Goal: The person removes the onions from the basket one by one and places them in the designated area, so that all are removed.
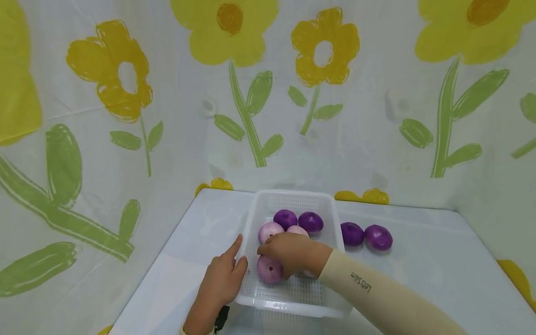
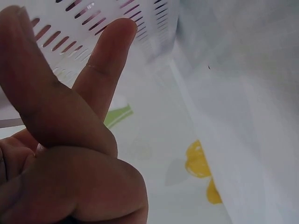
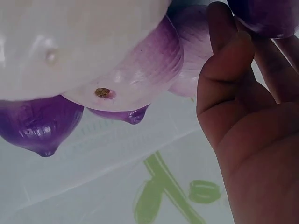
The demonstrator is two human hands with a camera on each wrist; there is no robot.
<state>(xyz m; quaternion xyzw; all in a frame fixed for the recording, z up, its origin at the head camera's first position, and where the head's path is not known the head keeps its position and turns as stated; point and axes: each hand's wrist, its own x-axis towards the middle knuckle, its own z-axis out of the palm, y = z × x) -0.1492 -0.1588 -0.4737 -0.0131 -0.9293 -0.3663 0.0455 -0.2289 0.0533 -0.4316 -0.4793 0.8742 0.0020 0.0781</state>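
A white slotted plastic basket (image 1: 293, 304) holds several onions, some dark purple and some pale pink. My right hand (image 1: 289, 251) reaches into it from the right and grips a pinkish-purple onion (image 1: 269, 270) between thumb and fingers, near the basket's left side. In the right wrist view, part of an onion (image 3: 266, 18) shows against the fingers (image 3: 233, 53). Behind that hand lie a pale onion (image 1: 270, 231) and two purple onions, one (image 1: 285, 218) beside the other (image 1: 311, 222). My left hand (image 1: 222, 279) rests against the basket's left side, index finger straight and thumb spread.
Two purple onions, one (image 1: 352, 234) touching the other (image 1: 378, 237), lie on the white table (image 1: 423, 260) right of the basket. A white curtain (image 1: 360, 153) printed with yellow flowers surrounds the table at the back and sides.
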